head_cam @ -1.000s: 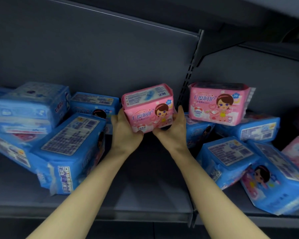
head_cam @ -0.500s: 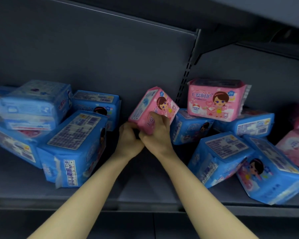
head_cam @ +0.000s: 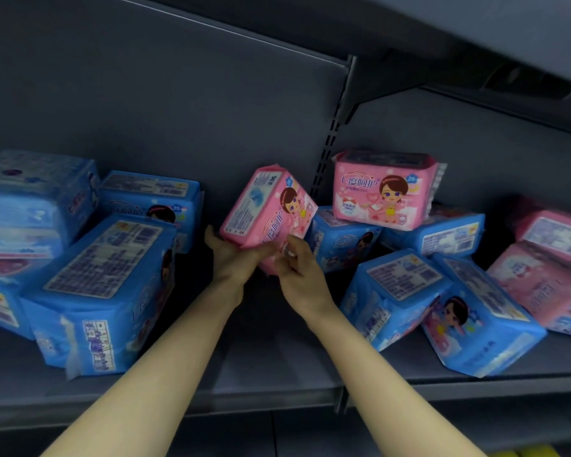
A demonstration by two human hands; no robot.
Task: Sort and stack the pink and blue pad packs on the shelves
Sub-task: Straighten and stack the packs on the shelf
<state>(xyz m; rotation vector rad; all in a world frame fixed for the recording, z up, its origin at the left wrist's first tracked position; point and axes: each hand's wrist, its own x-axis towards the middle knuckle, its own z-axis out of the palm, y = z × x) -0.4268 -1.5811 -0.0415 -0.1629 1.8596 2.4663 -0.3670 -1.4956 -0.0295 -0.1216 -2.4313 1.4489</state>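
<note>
Shelf (head_cam: 271, 367): blue packs (head_cam: 106, 285) left of the slotted upright (head_cam: 327, 150), mixed packs (head_cam: 381, 192) right, edge ones cropped. Left hand (head_cam: 234, 258) and right hand (head_cam: 302, 275) grasp tilted pink pack (head_cam: 267, 209).

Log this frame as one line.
left hand: grips tilted pink pack from below | right hand: at pack's lower edge, grip unclear | stage: not yet placed

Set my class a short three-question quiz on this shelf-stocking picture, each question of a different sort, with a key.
1. True or false: the held pink pack is tilted.
2. The upright pink pack rests on: A) bare shelf, B) blue packs, C) a hand.
3. Fill in: the held pink pack is gripped by the left hand and the ____ hand.
Key: 1 true; 2 B; 3 right hand.
</note>
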